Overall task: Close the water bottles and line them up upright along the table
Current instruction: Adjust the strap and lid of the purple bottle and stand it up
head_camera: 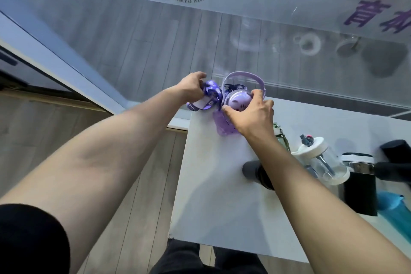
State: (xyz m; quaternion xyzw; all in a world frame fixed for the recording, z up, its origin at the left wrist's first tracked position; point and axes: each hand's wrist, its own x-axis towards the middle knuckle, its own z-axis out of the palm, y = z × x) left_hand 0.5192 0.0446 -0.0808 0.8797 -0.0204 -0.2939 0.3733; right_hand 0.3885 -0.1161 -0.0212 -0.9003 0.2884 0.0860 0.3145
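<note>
- The purple bottle [224, 124] stands upright at the far left corner of the white table [211, 196], close to the glass wall [155, 40].
- The right hand [251, 115] is clamped over the bottle's domed lid [236, 101], thumb on the near side and fingers curled over the far side, so the lid sits right under the palm and fingertips and the translucent body shows below the thumb.
- The left hand [192, 87] is just left of the bottle, past the table's edge, fingers closed on the patterned purple strap [209, 95] that trails from the bottle; the strap's loop hangs beneath that hand.
- A pale lilac carry handle [244, 77] arches up behind the lid, between the two hands and the glass.
- Both forearms reach out from the near side, the left one crossing the wood floor [133, 196], the right one crossing the table.
- To the right, a clutter of other bottles: a dark grey bottle [251, 169] lying partly under the right forearm, a green-tinted bottle [281, 138] just behind that arm, a clear bottle with a white lid [320, 158] tipped on its side, a black bottle with a white band [359, 184], another dark one [395, 162] at the edge, and a blue bottle [393, 209] at the near right.
- Whether the purple lid is fully seated I cannot tell; the hand covers its rim.
</note>
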